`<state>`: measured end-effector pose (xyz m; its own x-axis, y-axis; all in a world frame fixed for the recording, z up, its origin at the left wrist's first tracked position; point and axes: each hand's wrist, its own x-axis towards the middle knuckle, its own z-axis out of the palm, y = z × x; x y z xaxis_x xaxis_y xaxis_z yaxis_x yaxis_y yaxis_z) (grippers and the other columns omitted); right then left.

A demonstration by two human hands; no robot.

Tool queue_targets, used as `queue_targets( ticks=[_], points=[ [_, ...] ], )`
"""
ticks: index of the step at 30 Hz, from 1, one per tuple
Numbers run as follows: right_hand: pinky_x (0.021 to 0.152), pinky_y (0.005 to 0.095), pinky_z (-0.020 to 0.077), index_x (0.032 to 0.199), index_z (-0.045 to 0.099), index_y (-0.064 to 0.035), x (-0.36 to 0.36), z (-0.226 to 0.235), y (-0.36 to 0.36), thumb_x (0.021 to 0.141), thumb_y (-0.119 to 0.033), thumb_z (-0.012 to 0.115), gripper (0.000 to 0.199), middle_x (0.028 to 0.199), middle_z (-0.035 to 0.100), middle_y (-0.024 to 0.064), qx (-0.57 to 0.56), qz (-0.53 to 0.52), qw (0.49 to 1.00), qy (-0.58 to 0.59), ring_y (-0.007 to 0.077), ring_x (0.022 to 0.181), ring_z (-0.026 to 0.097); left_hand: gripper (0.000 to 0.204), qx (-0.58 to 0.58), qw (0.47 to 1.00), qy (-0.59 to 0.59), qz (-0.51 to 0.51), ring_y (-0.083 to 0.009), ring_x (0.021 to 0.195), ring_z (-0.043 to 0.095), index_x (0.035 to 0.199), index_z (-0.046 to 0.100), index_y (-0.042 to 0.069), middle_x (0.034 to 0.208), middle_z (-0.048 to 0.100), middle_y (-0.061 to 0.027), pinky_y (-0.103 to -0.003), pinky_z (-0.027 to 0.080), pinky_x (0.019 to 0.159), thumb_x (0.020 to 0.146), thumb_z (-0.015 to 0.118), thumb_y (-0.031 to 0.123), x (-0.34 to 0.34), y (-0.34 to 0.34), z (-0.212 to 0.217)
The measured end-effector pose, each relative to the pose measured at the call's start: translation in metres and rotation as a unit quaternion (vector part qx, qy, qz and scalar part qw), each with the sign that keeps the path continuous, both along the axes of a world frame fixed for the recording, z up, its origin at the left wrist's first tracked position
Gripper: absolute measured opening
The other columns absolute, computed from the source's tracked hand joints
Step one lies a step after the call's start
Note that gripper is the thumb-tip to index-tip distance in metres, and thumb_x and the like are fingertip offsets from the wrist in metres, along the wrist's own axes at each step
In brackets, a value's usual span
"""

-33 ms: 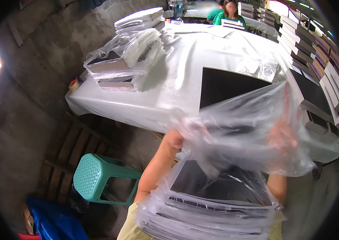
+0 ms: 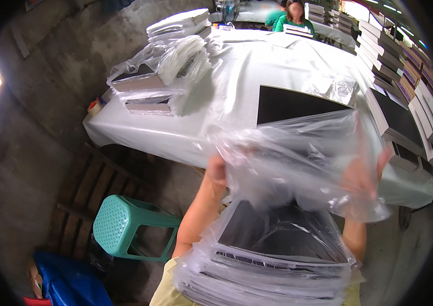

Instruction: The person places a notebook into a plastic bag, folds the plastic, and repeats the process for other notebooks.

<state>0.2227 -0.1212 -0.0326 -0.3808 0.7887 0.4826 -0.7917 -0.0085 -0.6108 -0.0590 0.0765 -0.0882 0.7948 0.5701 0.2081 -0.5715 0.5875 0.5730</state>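
Observation:
A thin, clear plastic bag (image 2: 298, 153) stretches in the air between my hands, over the table's near edge. My left hand (image 2: 217, 171) is closed on its left side, the fingertips covered by the film. At the bag's right side is my right hand (image 2: 362, 176), blurred, with fingers stretched apart and partly seen through the plastic. Behind the bag a flat black panel (image 2: 295, 104) lies on the table, its near part covered by the film. Close to my body, below my hands, sits a stack of black panels in clear plastic (image 2: 262, 275).
White sheeting covers the table (image 2: 237, 76). Plastic-wrapped panels (image 2: 145, 84) are piled at its far left, beside a tape roll (image 2: 95, 107). Boxes and dark panels (image 2: 395, 112) stand on the right. A green stool (image 2: 114, 224) is at lower left. A person (image 2: 294, 23) sits at the far end.
The bag has shifted slightly, its lower right corner moving left and its top edge lower. My left hand has risen a little; a finger of my right hand now shows outside the film.

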Motion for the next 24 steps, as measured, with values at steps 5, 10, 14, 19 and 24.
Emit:
queue_targets(
  ticks=[5, 10, 14, 19, 24],
  points=[
    [0.050, 0.0213, 0.0395, 0.128, 0.038, -0.0023, -0.021, 0.016, -0.030, 0.060, -0.029, 0.080, 0.084, 0.066, 0.058, 0.0029, 0.014, -0.170, 0.892, -0.419, 0.0083, 0.056, 0.053, 0.052, 0.092, 0.994, 0.031, -0.041, -0.0192, 0.084, 0.058, 0.117, 0.051, 0.004, 0.091, 0.061, -0.0105, -0.036, 0.046, 0.075, 0.068, 0.068, 0.010, -0.029, 0.018, 0.018],
    [0.052, 0.0186, 0.0327, 0.119, 0.048, -0.0084, -0.002, 0.042, -0.025, 0.056, 0.001, 0.067, 0.067, 0.067, 0.049, -0.0050, -0.120, -0.530, 0.754, -0.370, 0.0042, 0.057, 0.039, 0.038, 0.421, 0.838, 0.312, 0.153, -0.0131, 0.081, 0.056, 0.102, 0.053, 0.002, 0.095, 0.059, -0.0083, -0.030, 0.046, 0.068, 0.068, 0.067, -0.003, 0.007, 0.037, 0.052],
    [0.061, 0.0319, 0.0406, 0.115, 0.051, -0.0139, 0.000, 0.035, 0.019, 0.067, 0.009, 0.058, 0.053, 0.072, 0.041, 0.0074, -0.005, -0.723, 0.340, -0.601, 0.0217, 0.068, 0.048, 0.053, 0.626, 0.507, 0.348, 0.479, -0.0328, 0.079, 0.054, 0.111, 0.051, 0.004, 0.094, 0.049, -0.0145, -0.037, 0.045, 0.067, 0.061, 0.054, -0.014, 0.060, 0.035, 0.078],
    [0.069, 0.0388, 0.0439, 0.127, 0.044, -0.0202, 0.040, 0.026, 0.038, 0.077, -0.008, 0.062, 0.055, 0.095, 0.044, 0.0121, -0.019, -0.729, 0.251, -0.636, 0.0323, 0.081, 0.052, 0.071, 0.674, 0.451, 0.367, 0.457, -0.0314, 0.069, 0.055, 0.123, 0.046, 0.016, 0.108, 0.040, -0.0132, -0.040, 0.045, 0.055, 0.059, 0.053, -0.014, 0.091, 0.043, 0.085],
    [0.056, 0.0363, 0.0431, 0.125, 0.047, -0.0224, 0.000, 0.016, 0.012, 0.071, -0.007, 0.068, 0.060, 0.095, 0.043, 0.0107, 0.005, -0.765, 0.302, -0.569, 0.0273, 0.078, 0.053, 0.070, 0.698, 0.414, 0.279, 0.513, -0.0243, 0.086, 0.056, 0.123, 0.050, 0.010, 0.110, 0.046, -0.0133, -0.034, 0.047, 0.064, 0.058, 0.058, -0.013, 0.039, 0.018, 0.064]
  ],
)
